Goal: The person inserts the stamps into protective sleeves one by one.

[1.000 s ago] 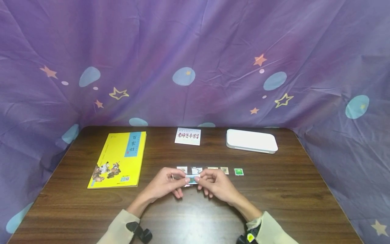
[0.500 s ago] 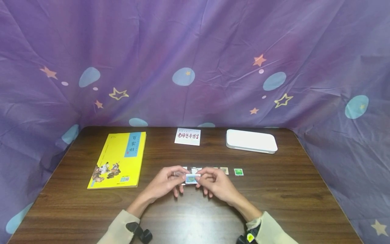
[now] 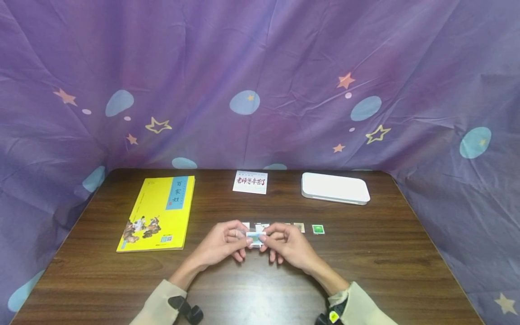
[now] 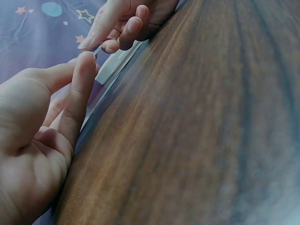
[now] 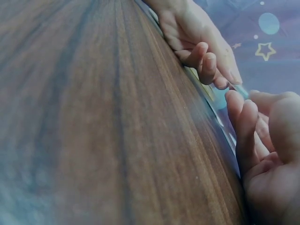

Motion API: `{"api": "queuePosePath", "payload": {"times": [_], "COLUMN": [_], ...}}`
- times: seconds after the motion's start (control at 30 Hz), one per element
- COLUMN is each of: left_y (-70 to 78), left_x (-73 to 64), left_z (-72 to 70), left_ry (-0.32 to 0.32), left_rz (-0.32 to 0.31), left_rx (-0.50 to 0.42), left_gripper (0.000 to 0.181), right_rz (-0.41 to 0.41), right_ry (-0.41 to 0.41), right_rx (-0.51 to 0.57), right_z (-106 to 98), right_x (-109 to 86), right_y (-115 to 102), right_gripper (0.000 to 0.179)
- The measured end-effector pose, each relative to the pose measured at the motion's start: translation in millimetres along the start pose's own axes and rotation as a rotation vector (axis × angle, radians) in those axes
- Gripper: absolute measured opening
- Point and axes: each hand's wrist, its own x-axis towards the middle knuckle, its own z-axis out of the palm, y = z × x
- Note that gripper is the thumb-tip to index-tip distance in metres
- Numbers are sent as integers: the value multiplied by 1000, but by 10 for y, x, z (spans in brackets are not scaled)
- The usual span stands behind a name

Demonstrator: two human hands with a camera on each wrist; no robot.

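Between my two hands, in the head view, a small blue-green postage stamp (image 3: 256,238) with a white border is held just above the table. My left hand (image 3: 219,243) pinches its left edge between thumb and fingers. The right edge is pinched by my right hand (image 3: 293,247) in the same way. Only a thin sliver of the stamp (image 5: 241,90) shows in the right wrist view. Behind the hands lie several more small stamps in a row, among them a green stamp (image 3: 318,229) and a tan stamp (image 3: 299,227). Fingers partly cover others in that row.
A yellow book (image 3: 156,214) lies at the left of the wooden table (image 3: 386,271). Toward the back are a white card with red writing (image 3: 250,182) and a flat white case (image 3: 335,188). A purple curtain (image 3: 260,81) hangs behind and at the sides.
The stamp's tilt between my fingers has varied: its face turned more toward the head camera half a second ago, and it now leans back slightly. Both hands stay in nearly the same place.
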Motion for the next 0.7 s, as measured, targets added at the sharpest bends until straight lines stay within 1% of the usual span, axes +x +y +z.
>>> {"api": "queuePosePath", "payload": {"times": [0.2,0.47,0.7], "left_y": [-17,-2,3], "left_x": [14,16,15], "left_z": [-6,-12,-8], "left_ry": [21,6,3], "left_rz": [-18,-32,-45], "left_rx": [-37,-35,-42], "left_gripper": [29,29,29], "right_rz": [7,1,-6], "right_ry": [17,7,10], "right_rx": [-10,-59,-60], "right_z": [-3,8,7], "right_x": [-10,-27,-20], "right_y": [-10,-25,-21], "right_gripper": [24,19,19]}}
